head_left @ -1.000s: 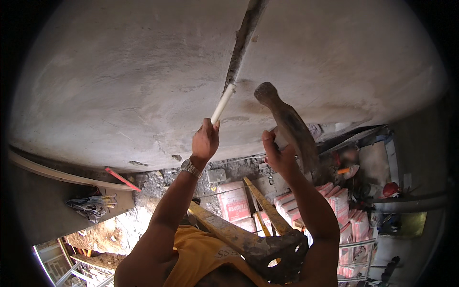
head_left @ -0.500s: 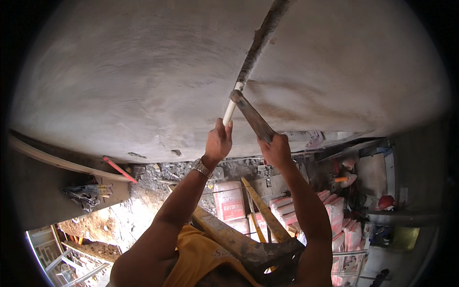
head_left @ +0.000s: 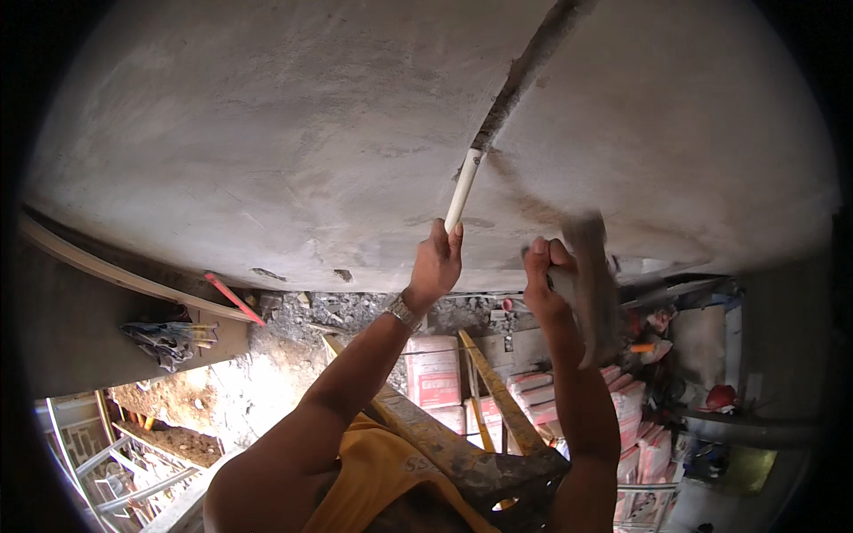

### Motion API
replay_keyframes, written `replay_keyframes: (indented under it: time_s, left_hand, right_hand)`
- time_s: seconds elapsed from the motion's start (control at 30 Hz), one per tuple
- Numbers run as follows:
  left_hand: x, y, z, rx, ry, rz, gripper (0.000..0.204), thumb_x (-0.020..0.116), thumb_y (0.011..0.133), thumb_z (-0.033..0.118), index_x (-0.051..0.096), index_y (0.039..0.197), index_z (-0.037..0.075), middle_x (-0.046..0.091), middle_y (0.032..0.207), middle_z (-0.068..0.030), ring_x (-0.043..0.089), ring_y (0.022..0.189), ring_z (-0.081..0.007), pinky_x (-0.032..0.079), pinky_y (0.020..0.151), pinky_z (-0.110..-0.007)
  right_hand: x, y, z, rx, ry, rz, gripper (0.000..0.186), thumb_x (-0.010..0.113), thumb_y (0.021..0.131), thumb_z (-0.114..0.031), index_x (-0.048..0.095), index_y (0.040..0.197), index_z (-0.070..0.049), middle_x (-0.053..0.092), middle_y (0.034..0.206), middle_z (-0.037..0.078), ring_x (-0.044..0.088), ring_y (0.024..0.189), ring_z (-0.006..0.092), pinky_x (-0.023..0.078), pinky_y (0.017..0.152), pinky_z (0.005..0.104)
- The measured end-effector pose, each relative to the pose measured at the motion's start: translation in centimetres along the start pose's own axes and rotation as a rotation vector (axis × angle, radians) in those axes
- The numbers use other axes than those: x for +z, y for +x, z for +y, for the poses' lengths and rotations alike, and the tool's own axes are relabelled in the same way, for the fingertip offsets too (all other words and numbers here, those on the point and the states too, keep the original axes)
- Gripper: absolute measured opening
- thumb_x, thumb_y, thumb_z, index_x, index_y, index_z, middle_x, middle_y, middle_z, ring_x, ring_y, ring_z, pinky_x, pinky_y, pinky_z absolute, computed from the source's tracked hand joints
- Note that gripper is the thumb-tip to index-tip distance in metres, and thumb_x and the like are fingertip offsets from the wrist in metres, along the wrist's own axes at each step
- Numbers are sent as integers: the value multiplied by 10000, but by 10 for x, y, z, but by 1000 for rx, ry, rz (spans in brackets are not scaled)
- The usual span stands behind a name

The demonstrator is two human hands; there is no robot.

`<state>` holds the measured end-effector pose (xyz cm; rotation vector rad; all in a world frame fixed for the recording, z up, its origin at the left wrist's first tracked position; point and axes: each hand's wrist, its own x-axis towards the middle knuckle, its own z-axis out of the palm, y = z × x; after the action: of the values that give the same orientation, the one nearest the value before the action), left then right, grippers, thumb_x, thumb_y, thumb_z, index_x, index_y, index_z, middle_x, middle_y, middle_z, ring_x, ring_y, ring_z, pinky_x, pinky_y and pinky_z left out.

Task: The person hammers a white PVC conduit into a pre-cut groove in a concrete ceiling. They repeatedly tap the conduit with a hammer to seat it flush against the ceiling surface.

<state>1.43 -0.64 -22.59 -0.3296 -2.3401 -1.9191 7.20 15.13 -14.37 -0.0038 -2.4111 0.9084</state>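
My left hand (head_left: 437, 265), with a metal watch at the wrist, grips a white tube (head_left: 464, 187) whose upper end sits at a long, dark, rough groove (head_left: 523, 77) cut into the grey plastered wall (head_left: 267, 133). My right hand (head_left: 551, 282) is closed on a hammer (head_left: 588, 266), blurred by motion, held back from the tube toward the lower right. A paint-spattered yellow stepladder (head_left: 502, 391) stands beneath my arms.
Pink-and-white bags (head_left: 433, 373) are stacked below, among rubble along the wall's foot. A red bar (head_left: 233, 298) leans at left, near a cloth bundle (head_left: 169, 342). A red rounded object (head_left: 720, 397) lies at right. Metal frames (head_left: 89, 453) stand at lower left.
The hammer head was on the white tube half a second ago; now it has swung away to the lower right. My left hand and the tube appear further right in the picture.
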Motion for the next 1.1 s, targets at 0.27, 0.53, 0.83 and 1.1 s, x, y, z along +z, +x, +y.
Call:
replay_keyframes:
  time_s: [0.27, 0.53, 0.83, 1.1]
  left_hand:
    - [-1, -2, 2, 55, 42, 30, 275, 459, 1019, 264, 383, 888, 33, 495, 557, -251, 489, 521, -493, 326, 417, -501]
    - [3, 1, -3, 68, 109, -6, 263, 466, 1015, 247, 363, 905, 32, 510, 560, -257, 524, 536, -493, 352, 424, -514]
    - [-42, 8, 19, 97, 239, -149, 236, 475, 1003, 226, 350, 968, 29, 569, 645, -270, 558, 605, -506, 402, 478, -545]
    - [-43, -9, 25, 95, 126, -362, 242, 458, 1007, 241, 359, 969, 24, 556, 630, -268, 552, 597, -502, 415, 505, -551]
  right_hand:
    - [-14, 17, -40, 202, 8, -112, 334, 616, 944, -271, 611, 840, 47, 564, 609, 82, 566, 586, 210, 472, 606, 385]
    - [17, 3, 18, 244, -290, -303, 146, 607, 897, -172, 632, 924, -31, 637, 743, 204, 637, 650, 379, 502, 553, 396]
    - [-19, -15, -26, 75, 97, 54, 288, 622, 923, -266, 648, 1063, -15, 677, 761, 166, 671, 661, 295, 499, 591, 379]
    - [-31, -17, -27, 455, 457, -188, 325, 633, 933, -320, 512, 796, -51, 468, 593, -33, 408, 520, 60, 331, 465, 255]
